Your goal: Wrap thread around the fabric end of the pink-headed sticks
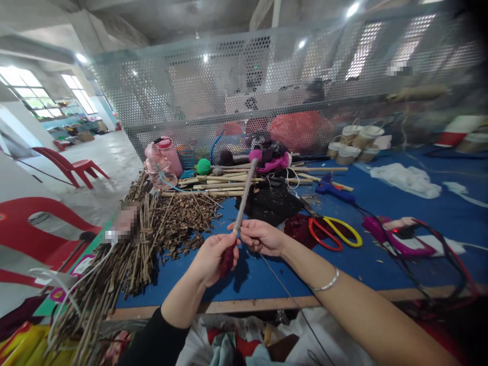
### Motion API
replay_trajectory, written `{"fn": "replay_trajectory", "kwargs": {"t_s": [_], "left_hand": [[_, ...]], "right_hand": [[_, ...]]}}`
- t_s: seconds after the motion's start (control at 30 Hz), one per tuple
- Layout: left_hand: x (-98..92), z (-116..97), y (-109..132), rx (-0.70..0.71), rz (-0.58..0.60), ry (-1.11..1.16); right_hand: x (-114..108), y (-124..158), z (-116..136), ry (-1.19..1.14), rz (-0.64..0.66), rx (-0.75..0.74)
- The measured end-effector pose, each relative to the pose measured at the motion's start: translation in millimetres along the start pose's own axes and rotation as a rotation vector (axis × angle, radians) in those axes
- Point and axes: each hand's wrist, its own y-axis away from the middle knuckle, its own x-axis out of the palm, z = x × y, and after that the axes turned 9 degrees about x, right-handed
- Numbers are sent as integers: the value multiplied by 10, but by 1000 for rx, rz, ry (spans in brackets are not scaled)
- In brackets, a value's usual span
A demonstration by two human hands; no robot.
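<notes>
My left hand (215, 256) is wrapped round the lower part of a grey stick (245, 195), just above its dark red, fuzzy end (227, 260). Tilted away from me, the stick points to a magenta ball-shaped tip (255, 154) over the far side of the table. Close beside it, my right hand (263, 237) has thumb and fingers pinched together at the stick. A thin dark cord (284, 286) runs down from under that hand toward my lap; whether the fingers grip it is hidden. A silver bangle (328, 280) circles my right forearm.
Right of my hands lie red and yellow-handled scissors (335, 235), a blue glue gun (333, 188) and a purple one (396, 239). Bundled twigs (143, 244) and dry leaves (183, 218) cover the left side. Bamboo sticks (224, 180) and a perforated metal screen (213, 91) stand behind.
</notes>
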Motion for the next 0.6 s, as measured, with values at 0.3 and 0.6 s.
{"fn": "replay_trajectory", "kwargs": {"t_s": [0.3, 0.6], "left_hand": [[-34, 55, 27, -43, -12, -238], [-37, 59, 58, -24, 4, -40]], "right_hand": [[38, -47, -81, 136, -166, -24], [37, 6, -30, 23, -41, 43]]}}
